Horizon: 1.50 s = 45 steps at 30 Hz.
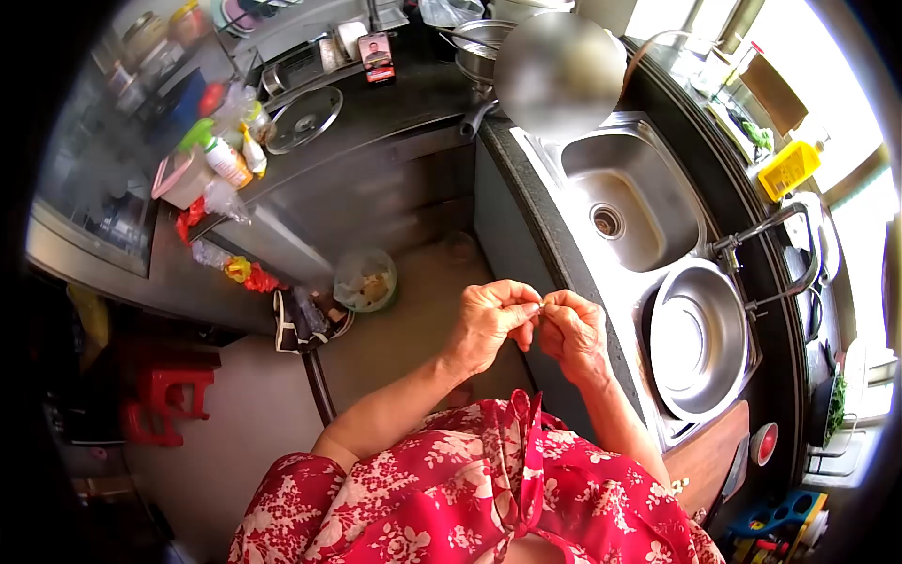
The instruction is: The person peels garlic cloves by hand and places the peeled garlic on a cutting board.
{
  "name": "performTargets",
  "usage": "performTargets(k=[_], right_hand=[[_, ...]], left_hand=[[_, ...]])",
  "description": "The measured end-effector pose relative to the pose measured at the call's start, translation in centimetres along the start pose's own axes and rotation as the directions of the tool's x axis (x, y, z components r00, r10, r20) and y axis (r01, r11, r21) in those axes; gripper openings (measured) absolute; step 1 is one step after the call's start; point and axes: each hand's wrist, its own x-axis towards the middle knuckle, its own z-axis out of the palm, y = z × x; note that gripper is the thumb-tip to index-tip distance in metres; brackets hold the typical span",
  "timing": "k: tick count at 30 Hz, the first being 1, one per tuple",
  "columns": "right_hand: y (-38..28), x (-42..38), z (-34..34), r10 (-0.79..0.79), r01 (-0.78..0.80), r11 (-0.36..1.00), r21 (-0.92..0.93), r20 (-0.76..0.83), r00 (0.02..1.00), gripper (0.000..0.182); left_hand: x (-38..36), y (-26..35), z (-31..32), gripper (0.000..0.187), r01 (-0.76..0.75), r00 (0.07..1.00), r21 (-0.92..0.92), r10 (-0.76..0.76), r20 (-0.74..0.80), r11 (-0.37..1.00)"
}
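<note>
My left hand (489, 324) and my right hand (573, 338) meet in front of my body, over the floor beside the sink counter. Thumb and fingers of both are pinched together at the fingertips. Whatever sits between them is too small to make out. Closest to my right hand is the dark counter edge (587, 282), with a double steel sink (648, 202) behind it. A wide steel basin (700, 343) rests in the nearer bowl. Small pale pieces (678, 485) lie on the wooden cutting board (709, 461), near a knife (736, 467).
A faucet (775, 226) arches over the sink. Beside the board stands a small red-and-white bowl (764, 444). On the floor are a waste bin (366, 280) and a red stool (169, 390). A glass lid (305, 120) and a phone (377, 58) are on the far counter.
</note>
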Motion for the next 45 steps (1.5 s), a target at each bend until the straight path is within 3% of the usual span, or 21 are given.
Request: performTargets(k=[3,5,7,8,13,15,17,18,19,20,24,26,29,35,38,41,42,43,44,45], right_hand=[[-0.5,0.0,-0.3,-0.017,0.018,0.995,-0.098,0.013,1.0,0.012],[-0.7,0.4,-0.2,-0.034,0.037,0.986,-0.165,0.02,0.999,0.013],[-0.7,0.8,0.2,-0.128,0.134,0.896,-0.424,0.044,0.991,0.012],[-0.6,1.0,0.5,-0.126,0.131,0.897,-0.422,0.04,0.991,0.012],[0.4,2.6,2.3,-0.244,0.252,0.795,-0.552,0.089,0.966,0.011],[0.4,3.1,3.1,-0.173,0.191,0.855,-0.482,0.083,0.981,0.012],[0.6,3.6,3.8,-0.095,0.122,0.904,-0.41,0.086,0.992,0.012],[0.8,3.9,4.1,0.009,0.014,0.978,-0.207,0.111,0.994,0.012],[0.9,4.3,4.4,0.107,-0.108,0.994,0.002,0.155,0.982,0.013],[1.2,4.6,4.8,0.103,-0.105,0.994,0.007,0.154,0.983,0.013],[1.3,5.5,5.8,0.036,-0.013,0.99,-0.142,0.157,0.987,0.015],[1.2,6.3,5.7,-0.045,0.109,0.929,-0.353,0.185,0.982,0.015],[0.7,7.7,5.2,-0.045,0.155,0.858,-0.49,0.23,0.972,0.015],[-1.3,11.3,3.7,-0.053,0.286,0.782,-0.554,0.398,0.916,0.013],[-2.8,13.0,2.7,-0.058,0.309,0.733,-0.606,0.396,0.916,0.015],[-3.4,14.9,1.3,-0.11,0.317,0.772,-0.55,0.376,0.92,0.013],[-3.5,15.4,0.8,-0.11,0.313,0.778,-0.545,0.373,0.921,0.013],[-3.6,15.8,0.4,0.008,0.114,0.921,-0.373,0.31,0.951,0.012],[-3.6,16.3,0.0,0.14,-0.095,0.981,-0.17,0.275,0.951,0.012],[-3.6,16.7,-0.3,0.143,-0.1,0.981,-0.166,0.276,0.951,0.012]], left_hand=[[0.1,0.1,0.3,0.007,-0.037,0.998,0.076,0.04,-0.041,0.996],[0.1,0.2,0.1,0.007,-0.141,0.985,0.302,0.163,-0.05,0.943],[0.0,0.5,0.0,0.008,-0.176,0.976,0.404,0.213,-0.049,0.898],[-0.1,0.7,-0.2,0.008,-0.213,0.962,0.499,0.269,-0.042,0.84],[-0.3,1.6,-2.3,0.007,-0.223,0.956,0.503,0.288,-0.054,0.835],[-0.4,2.2,-3.2,0.006,-0.223,0.954,0.52,0.294,-0.058,0.824],[-0.4,3.0,-4.2,0.006,-0.135,0.986,0.182,0.15,-0.071,0.974],[-0.5,3.3,-4.8,0.006,-0.139,0.985,0.184,0.155,-0.079,0.973],[-0.4,3.7,-5.6,0.006,-0.067,0.995,0.042,0.07,-0.072,0.997],[-0.4,3.9,-6.1,0.006,0.007,0.999,-0.1,-0.013,-0.053,0.995],[-0.1,4.5,-7.4,0.007,-0.005,0.995,-0.094,-0.004,-0.096,0.996],[0.3,5.1,-7.7,0.007,0.027,0.994,-0.027,-0.03,-0.102,0.999],[1.5,5.7,-8.1,0.008,0.07,0.992,0.005,-0.069,-0.105,0.998],[5.3,6.6,-8.6,0.006,0.182,0.98,-0.017,-0.183,-0.082,0.983],[7.8,7.0,-8.2,0.006,0.226,0.971,-0.017,-0.227,-0.081,0.974],[10.3,6.5,-8.0,0.004,0.239,0.969,-0.078,-0.243,-0.046,0.968],[10.9,6.4,-7.9,0.004,0.246,0.967,-0.074,-0.25,-0.049,0.966],[11.6,6.2,-7.7,0.004,0.25,0.966,-0.086,-0.254,-0.042,0.964],[12.1,6.0,-7.6,0.004,0.252,0.966,-0.099,-0.256,-0.035,0.963],[12.7,5.8,-7.6,0.004,0.255,0.965,-0.099,-0.26,-0.04,0.962]])
